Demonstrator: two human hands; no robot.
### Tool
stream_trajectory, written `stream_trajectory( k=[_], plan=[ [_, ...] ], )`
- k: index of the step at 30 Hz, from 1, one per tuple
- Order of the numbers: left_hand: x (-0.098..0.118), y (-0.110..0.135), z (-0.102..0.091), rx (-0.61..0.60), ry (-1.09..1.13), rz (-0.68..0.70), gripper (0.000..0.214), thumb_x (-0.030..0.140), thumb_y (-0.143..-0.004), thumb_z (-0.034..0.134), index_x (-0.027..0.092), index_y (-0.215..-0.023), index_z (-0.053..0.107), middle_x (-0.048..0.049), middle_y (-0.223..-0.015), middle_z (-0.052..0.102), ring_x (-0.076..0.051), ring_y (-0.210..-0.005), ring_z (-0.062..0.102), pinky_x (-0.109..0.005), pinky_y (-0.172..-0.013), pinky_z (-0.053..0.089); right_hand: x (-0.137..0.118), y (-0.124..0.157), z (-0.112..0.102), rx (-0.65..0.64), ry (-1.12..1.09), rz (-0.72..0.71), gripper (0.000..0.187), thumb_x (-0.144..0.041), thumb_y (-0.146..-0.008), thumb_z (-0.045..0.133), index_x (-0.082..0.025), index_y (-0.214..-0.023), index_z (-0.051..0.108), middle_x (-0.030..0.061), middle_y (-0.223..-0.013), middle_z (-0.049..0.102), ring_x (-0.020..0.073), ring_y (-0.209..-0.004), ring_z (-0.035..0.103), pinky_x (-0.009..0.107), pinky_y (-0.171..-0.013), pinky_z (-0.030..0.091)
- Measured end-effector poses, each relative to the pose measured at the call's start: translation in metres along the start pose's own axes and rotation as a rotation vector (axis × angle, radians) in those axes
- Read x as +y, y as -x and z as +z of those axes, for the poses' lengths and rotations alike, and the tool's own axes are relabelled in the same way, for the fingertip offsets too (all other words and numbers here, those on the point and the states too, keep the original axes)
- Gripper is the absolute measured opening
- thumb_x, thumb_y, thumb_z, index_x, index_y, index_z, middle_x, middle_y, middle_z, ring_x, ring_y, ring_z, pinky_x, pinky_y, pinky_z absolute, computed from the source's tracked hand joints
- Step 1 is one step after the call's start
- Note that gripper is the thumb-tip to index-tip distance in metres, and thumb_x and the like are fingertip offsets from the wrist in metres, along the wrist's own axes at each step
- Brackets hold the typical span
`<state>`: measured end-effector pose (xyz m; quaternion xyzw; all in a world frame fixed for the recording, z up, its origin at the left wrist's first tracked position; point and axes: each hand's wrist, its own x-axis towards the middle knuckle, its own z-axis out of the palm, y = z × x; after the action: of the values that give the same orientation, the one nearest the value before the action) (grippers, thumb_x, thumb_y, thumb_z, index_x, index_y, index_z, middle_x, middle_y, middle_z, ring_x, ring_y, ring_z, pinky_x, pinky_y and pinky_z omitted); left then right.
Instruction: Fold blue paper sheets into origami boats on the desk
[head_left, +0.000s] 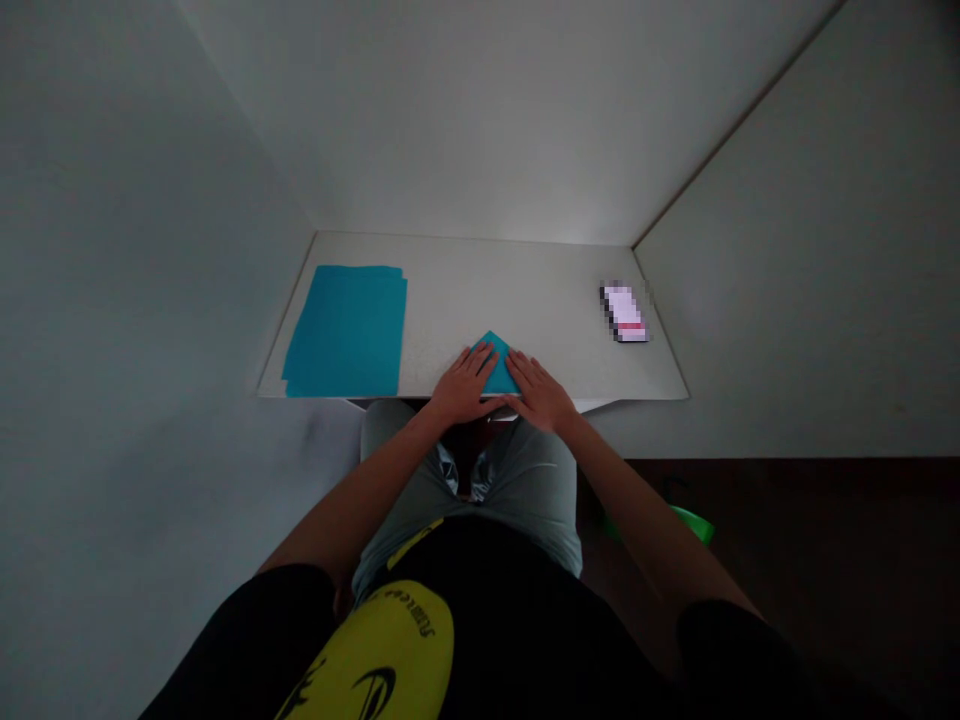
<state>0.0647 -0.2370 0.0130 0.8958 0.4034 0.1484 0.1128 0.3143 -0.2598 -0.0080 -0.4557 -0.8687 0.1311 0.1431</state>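
A small folded piece of blue paper (498, 374) lies at the front edge of the white table, its pointed tip facing away from me. My left hand (463, 386) rests flat on its left side, fingers stretched out. On its right side lies my right hand (541, 390), palm down with the fingers extended. Both thumbs come close together at the table's front edge. Parts of the paper are hidden beneath the hands, so I cannot tell all its folds.
A stack of blue paper sheets (349, 330) lies on the left of the white table (480, 275). Toward the right end is a phone (625, 313), its screen blurred. Walls enclose the table's back and sides. A green object (694, 524) sits low at right.
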Motion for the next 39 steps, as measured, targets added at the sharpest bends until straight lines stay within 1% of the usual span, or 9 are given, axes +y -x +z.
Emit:
stream_trajectory(
  k=[5,10,12,17,23,29,33,36,39],
  plan=[
    [-0.003,0.004,0.001,-0.031,-0.006,-0.012,0.093,0.066,-0.106,0.058,0.005,-0.173,0.038,-0.0244,-0.183,0.030,-0.037,-0.173,0.026,-0.057,-0.142,0.022,0.005,0.027,-0.004,0.035,0.024,0.000,0.084,-0.059,-0.114,0.047,-0.015,-0.181,0.023,0.0195,-0.183,0.031,0.0353,-0.172,0.030,0.063,-0.139,0.032],
    [-0.018,0.014,-0.005,-0.083,0.068,-0.013,0.079,0.056,-0.110,0.055,0.010,-0.173,0.041,-0.0206,-0.181,0.035,-0.032,-0.172,0.030,-0.056,-0.142,0.024,0.000,0.034,-0.004,0.098,0.008,0.049,0.072,-0.050,-0.116,0.047,-0.019,-0.179,0.033,0.0169,-0.181,0.039,0.0332,-0.169,0.038,0.063,-0.138,0.034],
    [-0.026,0.019,-0.010,-0.106,0.108,-0.003,0.076,0.054,-0.109,0.056,0.013,-0.171,0.044,-0.0188,-0.180,0.039,-0.031,-0.171,0.033,-0.056,-0.141,0.025,-0.001,0.032,-0.005,0.116,-0.007,0.067,0.069,-0.051,-0.115,0.050,-0.020,-0.176,0.040,0.0164,-0.178,0.045,0.0331,-0.166,0.044,0.063,-0.137,0.037],
    [-0.036,0.028,-0.019,-0.124,0.177,0.018,0.082,0.063,-0.101,0.068,0.013,-0.165,0.054,-0.0190,-0.175,0.048,-0.033,-0.168,0.039,-0.059,-0.141,0.025,-0.001,0.025,-0.015,0.116,-0.010,0.097,0.065,-0.055,-0.110,0.060,-0.018,-0.163,0.059,0.0171,-0.168,0.059,0.0343,-0.157,0.056,0.059,-0.132,0.045],
    [-0.040,0.028,-0.021,-0.107,0.255,0.005,0.076,0.063,-0.099,0.070,0.016,-0.159,0.062,-0.0185,-0.172,0.052,-0.034,-0.166,0.043,-0.063,-0.140,0.025,-0.002,0.016,-0.027,0.084,0.006,0.129,0.062,-0.054,-0.104,0.072,-0.018,-0.154,0.068,0.0162,-0.161,0.065,0.0357,-0.148,0.065,0.056,-0.125,0.054],
    [-0.041,0.028,-0.021,-0.078,0.313,-0.019,0.063,0.055,-0.103,0.066,0.017,-0.153,0.067,-0.0162,-0.168,0.057,-0.032,-0.163,0.048,-0.063,-0.139,0.029,-0.006,0.008,-0.038,0.050,-0.022,0.188,0.049,-0.050,-0.106,0.069,-0.024,-0.147,0.074,0.0110,-0.157,0.069,0.0332,-0.144,0.069,0.054,-0.123,0.055],
    [-0.039,0.023,-0.022,-0.054,0.320,-0.073,0.047,0.042,-0.109,0.054,0.020,-0.146,0.072,-0.0115,-0.162,0.065,-0.028,-0.159,0.055,-0.058,-0.138,0.033,-0.008,0.003,-0.047,0.015,-0.027,0.242,0.041,-0.048,-0.111,0.060,-0.026,-0.140,0.077,0.0080,-0.152,0.074,0.0312,-0.138,0.072,0.052,-0.120,0.057],
    [-0.034,0.015,-0.028,-0.051,0.275,-0.161,0.043,0.040,-0.110,0.053,0.021,-0.143,0.074,-0.0097,-0.155,0.072,-0.029,-0.150,0.063,-0.052,-0.133,0.043,-0.009,-0.004,-0.048,0.026,0.003,0.308,0.039,-0.045,-0.112,0.056,-0.026,-0.138,0.078,0.0086,-0.141,0.080,0.0303,-0.128,0.076,0.046,-0.111,0.061],
    [-0.022,0.006,-0.034,-0.037,0.165,-0.246,0.044,0.036,-0.107,0.059,0.021,-0.146,0.072,-0.0110,-0.148,0.076,-0.032,-0.137,0.071,-0.050,-0.121,0.053,-0.010,-0.011,-0.041,0.100,0.033,0.377,0.037,-0.042,-0.110,0.057,-0.026,-0.138,0.076,0.0103,-0.134,0.081,0.0322,-0.118,0.077,0.045,-0.101,0.063]
  ],
)
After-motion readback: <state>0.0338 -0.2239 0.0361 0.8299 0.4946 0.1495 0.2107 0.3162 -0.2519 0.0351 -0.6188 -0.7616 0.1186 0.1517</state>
